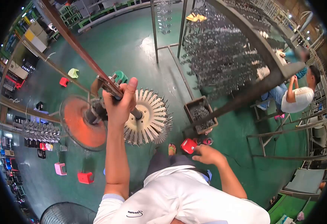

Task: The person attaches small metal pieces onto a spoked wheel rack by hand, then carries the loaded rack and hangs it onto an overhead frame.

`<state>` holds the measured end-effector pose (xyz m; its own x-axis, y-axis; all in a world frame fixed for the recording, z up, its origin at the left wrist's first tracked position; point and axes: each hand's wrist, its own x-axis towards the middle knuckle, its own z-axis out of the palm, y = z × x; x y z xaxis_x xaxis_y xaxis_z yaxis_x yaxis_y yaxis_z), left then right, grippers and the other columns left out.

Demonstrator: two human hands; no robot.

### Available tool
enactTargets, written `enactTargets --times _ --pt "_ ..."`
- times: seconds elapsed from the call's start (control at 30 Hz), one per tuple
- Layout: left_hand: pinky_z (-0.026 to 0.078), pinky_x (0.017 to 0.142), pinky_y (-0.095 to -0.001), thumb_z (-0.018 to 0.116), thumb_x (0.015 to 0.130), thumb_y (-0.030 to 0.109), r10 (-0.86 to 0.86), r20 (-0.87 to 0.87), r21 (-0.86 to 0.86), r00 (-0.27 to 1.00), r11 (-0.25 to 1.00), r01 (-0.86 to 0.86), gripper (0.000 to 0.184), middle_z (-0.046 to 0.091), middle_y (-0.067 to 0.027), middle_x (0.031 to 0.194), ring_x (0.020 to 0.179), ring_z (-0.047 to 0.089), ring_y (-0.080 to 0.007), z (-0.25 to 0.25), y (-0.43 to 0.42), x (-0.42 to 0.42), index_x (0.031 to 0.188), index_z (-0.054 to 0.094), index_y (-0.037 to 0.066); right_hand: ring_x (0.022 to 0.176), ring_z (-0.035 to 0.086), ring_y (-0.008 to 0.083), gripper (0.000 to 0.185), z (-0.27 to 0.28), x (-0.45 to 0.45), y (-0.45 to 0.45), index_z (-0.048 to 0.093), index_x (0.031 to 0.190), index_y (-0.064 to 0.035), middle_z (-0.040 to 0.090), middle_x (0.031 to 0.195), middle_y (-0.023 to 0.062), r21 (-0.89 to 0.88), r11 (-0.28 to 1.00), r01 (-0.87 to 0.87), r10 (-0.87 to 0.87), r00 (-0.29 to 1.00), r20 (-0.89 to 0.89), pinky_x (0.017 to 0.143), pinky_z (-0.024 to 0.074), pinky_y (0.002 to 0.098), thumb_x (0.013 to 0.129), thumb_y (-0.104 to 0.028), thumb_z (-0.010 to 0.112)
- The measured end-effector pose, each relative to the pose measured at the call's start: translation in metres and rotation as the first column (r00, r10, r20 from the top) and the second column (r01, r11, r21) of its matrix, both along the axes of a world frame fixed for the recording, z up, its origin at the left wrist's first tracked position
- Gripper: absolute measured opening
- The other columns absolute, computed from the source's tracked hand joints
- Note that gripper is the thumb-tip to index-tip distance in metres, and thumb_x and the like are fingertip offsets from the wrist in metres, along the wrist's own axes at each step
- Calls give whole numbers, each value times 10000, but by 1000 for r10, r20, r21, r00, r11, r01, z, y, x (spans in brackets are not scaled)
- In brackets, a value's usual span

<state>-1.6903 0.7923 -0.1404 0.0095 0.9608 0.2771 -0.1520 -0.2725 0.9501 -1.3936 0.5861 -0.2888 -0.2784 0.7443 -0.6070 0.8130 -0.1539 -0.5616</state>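
Note:
My left hand [119, 104] is closed around a metal bar [112, 90] beside a bolted joint on a rusty frame post [74, 43], thumb pointing up. Just right of it, a round wheel of pale radial slats [148, 116] carries small metal pieces around its rim, on a dark shaft. To the left of my wrist is a wire-guarded fan [83, 123] with a blurred orange disc. My right hand [209, 154] hangs at my side with its fingers loosely apart, nothing visible in it, above a red stool [188, 146].
A wooden crate [216, 121] of small metal parts stands on the green floor. Racks hung with dense metal pieces [223, 56] fill the upper right. A seated person [298, 99] is at the right. Small stools [85, 177] stand at the left; another fan [62, 214] is bottom left.

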Motion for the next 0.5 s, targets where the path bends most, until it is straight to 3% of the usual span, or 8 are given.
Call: enactTargets --times 0.2,0.3,0.4,0.5 --pt "235 353 -241 721 951 188 22 53 5 998 1000 -22 541 402 51 454 358 339 -50 -1 104 -1 499 439 96 1095 619 362 457 7 -36 101 621 1251 -9 634 1158 197 44 997 -61 66 993 -101 950 490 423 909 -303 695" --pt "199 348 -249 687 977 217 40 30 14 999 999 -40 542 354 52 440 352 283 -56 -4 155 1 526 406 108 1088 620 365 471 8 -44 154 614 1252 9 633 1164 188 84 995 -52 59 994 -90 943 494 410 918 -317 682" --pt "198 339 -248 691 974 215 12 38 21 999 1000 -12 531 360 46 440 346 285 -56 -9 206 4 537 408 112 1163 586 400 496 17 -46 206 600 1264 39 618 1224 246 100 995 -10 20 995 -100 1010 459 449 917 -307 673" --pt "207 335 -240 698 970 210 -24 44 40 999 999 23 501 373 46 443 343 291 -50 -13 265 8 558 428 114 1130 606 378 497 1 -43 248 599 1270 30 629 1200 225 158 982 100 -92 994 -60 974 479 433 925 -321 669"
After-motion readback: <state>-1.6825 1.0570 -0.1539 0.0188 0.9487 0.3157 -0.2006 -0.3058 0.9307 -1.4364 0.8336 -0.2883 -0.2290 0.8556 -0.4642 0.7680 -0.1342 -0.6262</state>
